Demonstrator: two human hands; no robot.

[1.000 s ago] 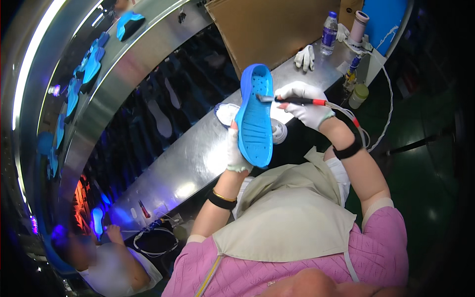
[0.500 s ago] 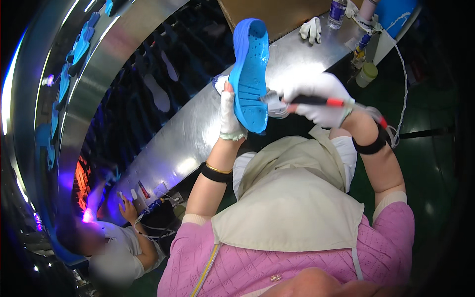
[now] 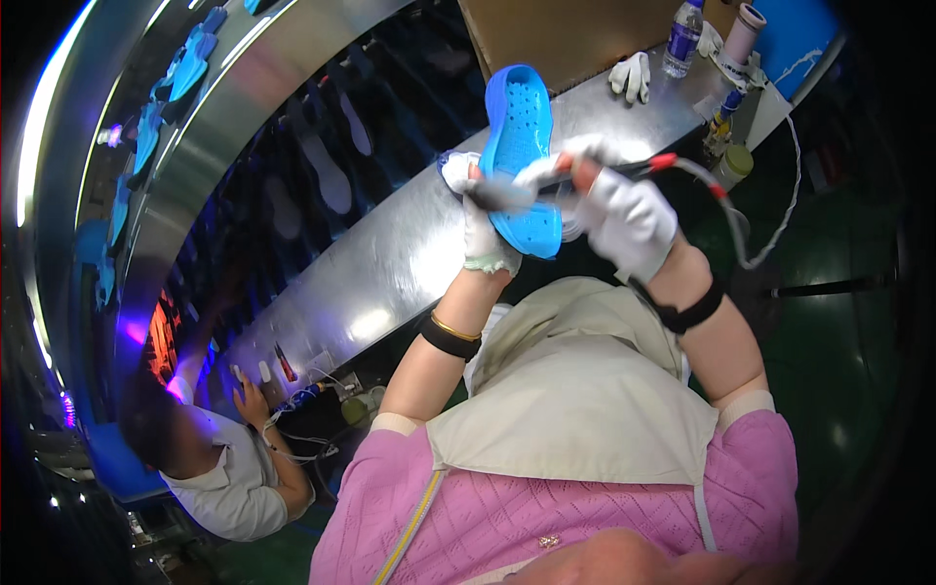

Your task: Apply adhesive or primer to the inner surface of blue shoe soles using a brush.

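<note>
A blue shoe sole (image 3: pixel 522 122) is held up over the bench, its hollow, hole-dotted inside facing me. My left hand (image 3: pixel 486 232), in a white fingerless glove, grips it from the left side. In my gloved right hand (image 3: pixel 634 222) is a brush (image 3: pixel 504 195) fed by a thin tube. Its bristles are smeared by motion and lie across the lower half of the sole, hiding part of it. The brush's dark handle has red bands.
On the metal bench (image 3: pixel 341 278) lie a spare white glove (image 3: pixel 632 76) and a water bottle (image 3: pixel 682 39). A clear hose (image 3: pixel 738 234) loops at the right. More blue soles (image 3: pixel 192 63) line the curved conveyor at the left, where a co-worker (image 3: pixel 229 478) sits.
The brush has swept left across the sole, from its right edge toward my left hand. My right hand has turned, and the view has shifted slightly.
</note>
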